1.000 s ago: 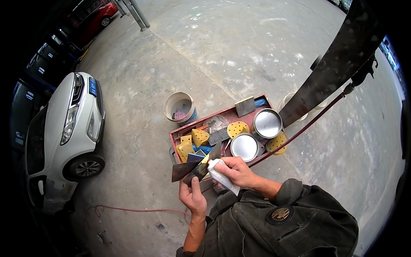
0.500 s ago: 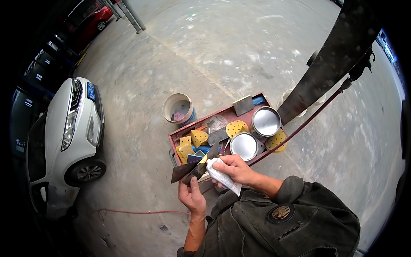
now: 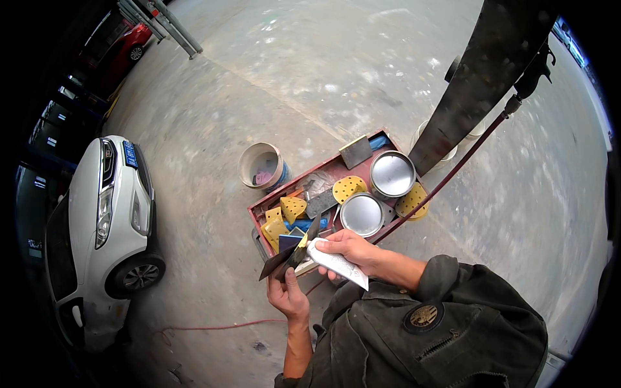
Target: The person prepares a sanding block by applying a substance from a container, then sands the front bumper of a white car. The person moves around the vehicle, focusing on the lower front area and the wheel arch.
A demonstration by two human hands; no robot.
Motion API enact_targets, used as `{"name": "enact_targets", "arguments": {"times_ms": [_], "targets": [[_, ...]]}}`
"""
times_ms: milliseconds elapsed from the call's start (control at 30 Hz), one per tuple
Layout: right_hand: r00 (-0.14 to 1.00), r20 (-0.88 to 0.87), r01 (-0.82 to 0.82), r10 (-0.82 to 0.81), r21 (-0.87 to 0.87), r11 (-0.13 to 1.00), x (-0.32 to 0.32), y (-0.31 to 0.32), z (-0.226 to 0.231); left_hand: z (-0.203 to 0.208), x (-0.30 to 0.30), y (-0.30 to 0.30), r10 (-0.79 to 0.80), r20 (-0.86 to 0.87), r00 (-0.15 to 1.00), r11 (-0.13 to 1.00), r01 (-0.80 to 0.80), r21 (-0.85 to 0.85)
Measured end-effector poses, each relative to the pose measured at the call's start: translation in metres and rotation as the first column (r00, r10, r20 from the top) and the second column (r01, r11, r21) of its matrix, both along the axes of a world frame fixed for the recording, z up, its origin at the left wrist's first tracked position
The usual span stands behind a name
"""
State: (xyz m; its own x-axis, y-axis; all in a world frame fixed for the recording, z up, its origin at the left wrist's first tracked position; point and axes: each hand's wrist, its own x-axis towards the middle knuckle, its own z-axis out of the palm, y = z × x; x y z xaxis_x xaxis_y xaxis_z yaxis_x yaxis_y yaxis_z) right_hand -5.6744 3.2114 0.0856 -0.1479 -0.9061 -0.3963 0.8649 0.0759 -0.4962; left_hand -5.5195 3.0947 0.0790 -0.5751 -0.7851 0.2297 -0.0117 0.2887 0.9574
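Note:
My left hand (image 3: 288,299) is closed on dark flat putty spreaders (image 3: 277,261), held tilted, their blades fanned apart. A dab of yellow paste (image 3: 302,242) shows along one blade. In my right hand (image 3: 352,251) is a whitish squeeze tube (image 3: 346,268), pinched between thumb and fingers. The tube's upper end is close beside the spreaders and the paste; whether they touch I cannot tell. Both hands are above the near edge of a red tool cart (image 3: 330,169).
On the cart are two round cans with shiny lids (image 3: 392,173), yellow perforated sanding discs (image 3: 348,189) and a grey sanding block (image 3: 356,154). A bucket (image 3: 261,165) stands behind it. A white car (image 3: 119,213) is at left; a dark post (image 3: 482,84) and red hose (image 3: 453,174) at right.
The view has shifted a little, so the cart and post appear further left. The tube has turned slightly in my right hand. Both hands keep their grips.

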Motion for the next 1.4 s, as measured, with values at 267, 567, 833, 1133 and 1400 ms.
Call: {"name": "enact_targets", "arguments": {"times_ms": [267, 567, 833, 1133, 1400], "targets": [[0.992, -0.114, 0.058, -0.058, 0.0, 0.998, -0.034, 0.035, -0.024, 0.004, -0.022, -0.006, 0.067, -0.21, 0.975, 0.861, 0.05, 0.507], [0.491, -0.745, 0.802, -0.451, 0.184, 0.569, -0.16, 0.086, -0.156, -0.008, -0.021, -0.01, 0.156, -0.164, 0.974, 0.702, 0.007, 0.712], [0.117, -0.984, 0.921, -0.137, 0.055, 0.387, -0.19, 0.09, -0.187, 0.0, -0.024, 0.011, 0.191, -0.111, 0.975, 0.67, -0.047, 0.741], [0.986, -0.141, -0.108, 0.084, -0.17, 0.979, -0.076, 0.01, -0.084, 0.005, 0.013, 0.021, -0.041, -0.2, 0.979, 0.435, 0.197, 0.879], [0.785, -0.312, -0.591, 0.536, -0.113, 0.799, 0.029, -0.069, -0.086, 0.007, 0.109, 0.011, 0.016, -0.284, 0.959, 0.435, 0.249, 0.866]]}}
